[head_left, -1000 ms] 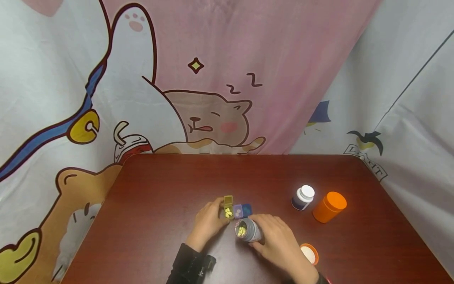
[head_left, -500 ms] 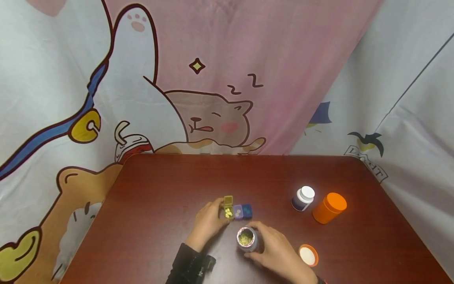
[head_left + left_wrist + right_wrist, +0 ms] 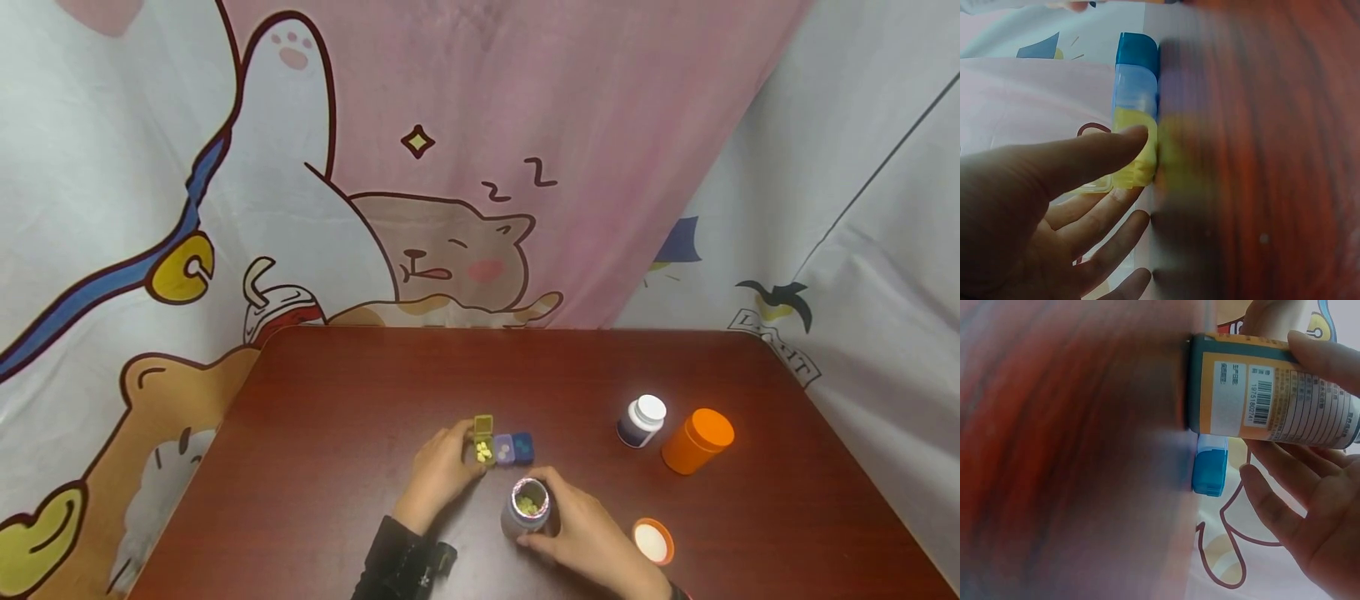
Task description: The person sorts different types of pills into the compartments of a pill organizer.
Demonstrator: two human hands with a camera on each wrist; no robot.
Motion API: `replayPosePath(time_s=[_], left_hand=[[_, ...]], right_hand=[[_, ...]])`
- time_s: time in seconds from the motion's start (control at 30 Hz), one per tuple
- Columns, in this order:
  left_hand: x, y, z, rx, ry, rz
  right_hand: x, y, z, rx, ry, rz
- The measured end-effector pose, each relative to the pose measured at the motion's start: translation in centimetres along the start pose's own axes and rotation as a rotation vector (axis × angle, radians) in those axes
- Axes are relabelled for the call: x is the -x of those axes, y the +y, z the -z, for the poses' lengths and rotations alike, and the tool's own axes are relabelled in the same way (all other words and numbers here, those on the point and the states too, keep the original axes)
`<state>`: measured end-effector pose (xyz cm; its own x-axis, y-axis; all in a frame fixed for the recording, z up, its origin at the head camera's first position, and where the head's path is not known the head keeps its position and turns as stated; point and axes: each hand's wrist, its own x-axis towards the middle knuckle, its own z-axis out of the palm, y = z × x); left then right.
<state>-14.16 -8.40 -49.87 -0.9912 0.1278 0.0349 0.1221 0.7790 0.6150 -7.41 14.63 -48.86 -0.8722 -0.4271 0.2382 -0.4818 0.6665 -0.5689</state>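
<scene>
My left hand (image 3: 441, 468) pinches the yellow end of a small pill organizer (image 3: 504, 449) on the table. Its yellow compartment has the lid raised, with several pale yellow pills (image 3: 483, 453) inside; the purple and blue compartments have their lids down. In the left wrist view, the thumb lies on the yellow compartment (image 3: 1135, 147). Just in front of the organizer, my right hand (image 3: 588, 533) holds an uncapped pill bottle (image 3: 514, 523) upright, thumb and fingers round its sides. Yellow pills show inside its mouth. The right wrist view shows its printed label (image 3: 1260, 394) and its base at the tabletop.
An orange cap (image 3: 652, 542) with a white inside lies upturned beside my right wrist. Farther back on the right stand a white-capped bottle (image 3: 641, 421) and an orange bottle (image 3: 697, 442). A printed curtain (image 3: 465, 100) hangs behind the brown table (image 3: 360, 392).
The bottle has gone from tipped toward the organizer to upright, moving slightly toward me and lower, with my right hand round it. My left hand and the organizer have stayed put.
</scene>
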Motion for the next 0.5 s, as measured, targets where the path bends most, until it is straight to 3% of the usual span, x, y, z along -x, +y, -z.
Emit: replayPosePath(time_s=[0.5], left_hand=[[0.22, 0.06, 0.01, 0.014, 0.009, -0.014]], right_hand=[[-0.14, 0.40, 0.43, -0.028, -0.041, 0.066]])
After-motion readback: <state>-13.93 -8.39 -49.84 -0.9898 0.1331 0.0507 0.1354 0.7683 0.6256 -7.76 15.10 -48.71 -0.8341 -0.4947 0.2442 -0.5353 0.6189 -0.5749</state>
